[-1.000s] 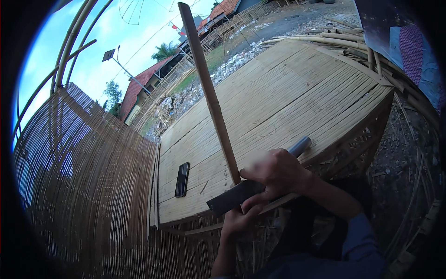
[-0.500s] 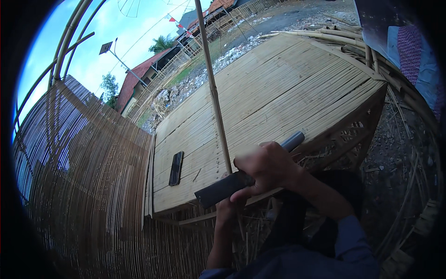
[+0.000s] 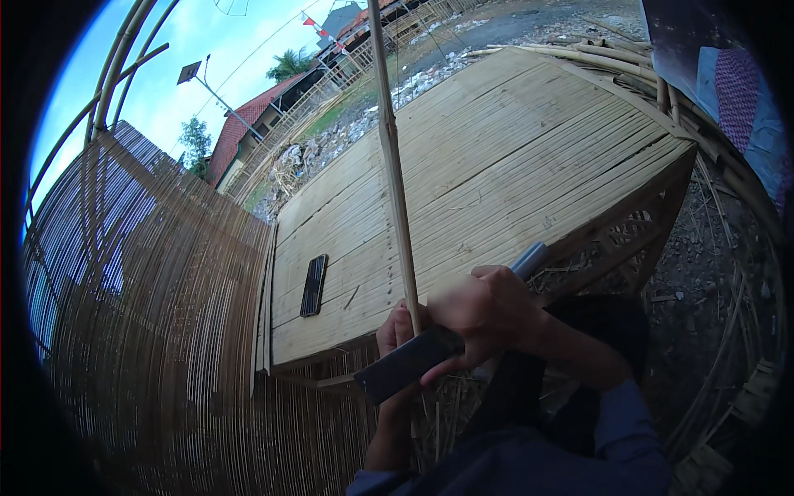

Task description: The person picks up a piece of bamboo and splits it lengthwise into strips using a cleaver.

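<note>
Strip [image 3: 392,174] in left hand [image 3: 397,325], nearer of two, fingers curled round it just above knife [image 3: 403,368]; strip's long axis runs up and away over table [image 3: 513,149], knife lying across its lower part; right hand [image 3: 496,312] wrapped round knife, handle [image 3: 530,259] jutting right; phone [image 3: 314,285] on table, left of strip; count: one strip, one knife, two hands, one table, one phone

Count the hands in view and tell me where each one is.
2. The left hand, partly hidden behind the broad-bladed knife, holds the upright bamboo strip; the right hand, farther right, grips the knife. No other hands show.
</note>
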Demonstrator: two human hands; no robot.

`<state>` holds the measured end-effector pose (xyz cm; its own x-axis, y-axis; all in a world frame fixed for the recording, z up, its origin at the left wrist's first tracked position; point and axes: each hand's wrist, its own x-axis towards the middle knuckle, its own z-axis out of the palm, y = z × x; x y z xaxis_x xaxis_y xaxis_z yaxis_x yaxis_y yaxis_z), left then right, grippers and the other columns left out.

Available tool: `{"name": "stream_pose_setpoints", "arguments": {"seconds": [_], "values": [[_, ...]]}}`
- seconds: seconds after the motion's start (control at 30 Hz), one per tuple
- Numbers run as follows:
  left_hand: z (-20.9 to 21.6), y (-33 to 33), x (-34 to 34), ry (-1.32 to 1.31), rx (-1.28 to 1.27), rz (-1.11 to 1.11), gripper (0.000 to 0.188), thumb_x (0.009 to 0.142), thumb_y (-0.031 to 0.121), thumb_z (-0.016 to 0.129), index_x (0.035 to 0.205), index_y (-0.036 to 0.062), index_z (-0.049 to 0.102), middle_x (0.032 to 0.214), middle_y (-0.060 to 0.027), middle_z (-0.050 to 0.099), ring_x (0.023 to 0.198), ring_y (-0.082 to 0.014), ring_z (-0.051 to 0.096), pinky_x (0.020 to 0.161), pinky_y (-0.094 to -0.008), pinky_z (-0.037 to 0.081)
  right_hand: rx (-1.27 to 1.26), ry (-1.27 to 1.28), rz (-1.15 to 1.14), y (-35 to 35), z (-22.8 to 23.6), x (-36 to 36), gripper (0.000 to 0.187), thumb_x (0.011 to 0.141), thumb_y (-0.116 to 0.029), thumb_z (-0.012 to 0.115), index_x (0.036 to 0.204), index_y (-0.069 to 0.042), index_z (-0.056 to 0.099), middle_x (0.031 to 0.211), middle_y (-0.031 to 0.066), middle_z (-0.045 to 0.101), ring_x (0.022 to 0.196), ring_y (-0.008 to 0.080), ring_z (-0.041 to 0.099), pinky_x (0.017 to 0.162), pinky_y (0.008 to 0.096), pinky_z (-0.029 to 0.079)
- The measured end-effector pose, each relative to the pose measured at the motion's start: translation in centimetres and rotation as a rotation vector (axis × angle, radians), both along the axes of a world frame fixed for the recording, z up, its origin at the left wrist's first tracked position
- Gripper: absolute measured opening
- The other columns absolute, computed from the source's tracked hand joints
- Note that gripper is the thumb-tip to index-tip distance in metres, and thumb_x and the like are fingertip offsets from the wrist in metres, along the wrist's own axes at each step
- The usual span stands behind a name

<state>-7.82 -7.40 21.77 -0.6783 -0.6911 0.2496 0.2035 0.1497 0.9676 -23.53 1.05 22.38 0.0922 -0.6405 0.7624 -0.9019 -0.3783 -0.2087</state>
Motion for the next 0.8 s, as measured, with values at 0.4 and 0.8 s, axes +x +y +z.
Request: {"name": "stream_pose_setpoints", "arguments": {"seconds": [0.4, 0.8], "values": [[-0.1, 0.9, -1.3, -0.097, -0.004, 0.173, 0.031, 0.101, 0.026, 0.038, 0.085, 0.0053, 0.055, 0.064, 0.0035, 0.05, 0.049, -0.0032, 0.042, 0.042, -0.0193, 0.03, -0.042, -0.076, -0.182, 0.4, 0.8, -2.9, 0.076, 0.072, -0.08, 0.048, 0.061, -0.005, 0.051, 0.046, 0.0102, 0.05, 0.045, 0.028, 0.059, 0.045, 0.0392, 0.047], [-5.0, 0.7, 6.5, -0.373, -0.029, -0.061, 0.015, 0.094, 0.015, 0.044, 0.096, 0.0027, 0.051, 0.085, -0.0013, 0.053, 0.073, -0.0068, 0.05, 0.062, -0.0232, 0.042, 0.251, -0.25, -0.04, 2.7, -5.4, 3.5, 0.072, 0.076, -0.077, 0.047, 0.064, -0.006, 0.053, 0.051, 0.0124, 0.056, 0.05, 0.0307, 0.062, 0.049, 0.0405, 0.05]]}}
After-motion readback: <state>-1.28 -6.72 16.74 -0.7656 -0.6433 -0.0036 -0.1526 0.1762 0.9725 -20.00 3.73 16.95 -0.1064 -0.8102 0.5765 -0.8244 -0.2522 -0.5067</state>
